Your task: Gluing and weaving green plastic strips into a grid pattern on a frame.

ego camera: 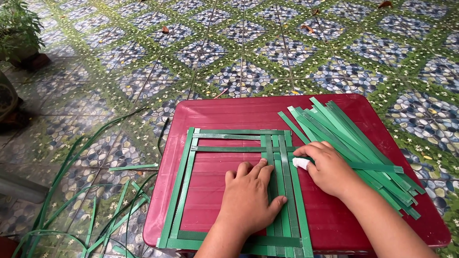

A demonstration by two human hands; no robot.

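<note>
Head view: left hand (251,200) lies flat and unclenched, pinning the woven green strips (282,191) on the red table (334,220) against shifting, while right hand (325,167) pinches 1 crossing strip (377,167) beside the loose bundle (354,138).

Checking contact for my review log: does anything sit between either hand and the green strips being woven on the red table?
Nothing visible does. The left hand lies flat on the woven green strips; the right hand, one finger wrapped in white, touches them beside the loose strip pile.
</note>
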